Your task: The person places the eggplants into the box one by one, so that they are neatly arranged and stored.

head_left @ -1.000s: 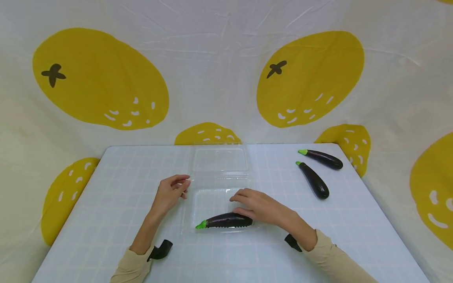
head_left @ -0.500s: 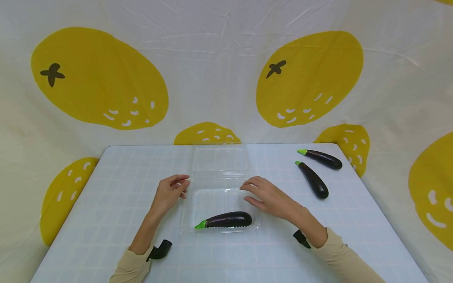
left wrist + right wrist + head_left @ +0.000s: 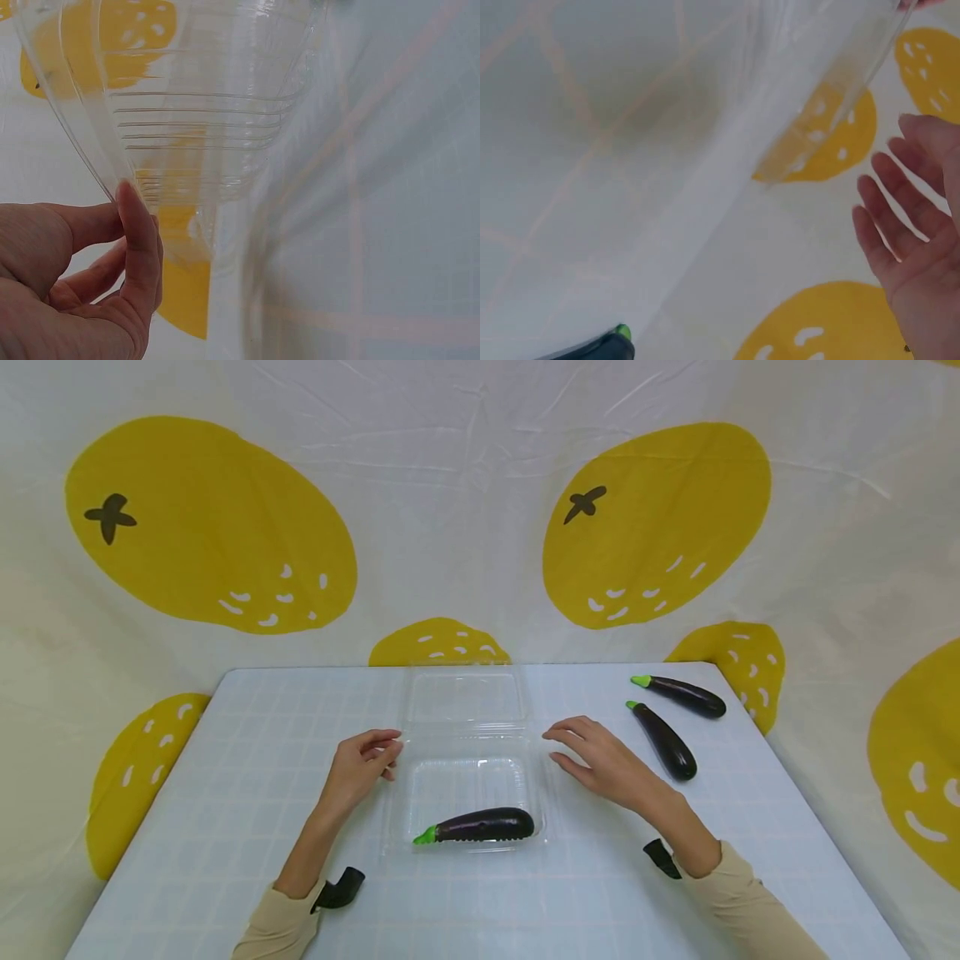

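Note:
A clear plastic clamshell container [image 3: 465, 783] lies unfolded mid-table, its lid [image 3: 467, 697] laid back toward the wall. Along the near side of its base rests one dark eggplant [image 3: 486, 825], green stem pointing left. My left hand [image 3: 365, 762] pinches the container's left rim between thumb and fingers; the left wrist view shows the clear edge [image 3: 90, 161] in that pinch. Just off the container's right side, my right hand [image 3: 600, 762] hovers with loosely spread fingers and holds nothing. The right wrist view shows its palm and fingers [image 3: 900, 199] apart from the plastic.
Two more eggplants lie at the back right of the table: one near the far corner [image 3: 686, 697], another [image 3: 665, 742] just in front of it, beyond my right hand. A white cloth with yellow fruit prints [image 3: 450, 527] hangs behind the table [image 3: 247, 760].
My right hand has let go of the eggplant in the container and moved right and slightly away, past the rim. The left hand and container have stayed put.

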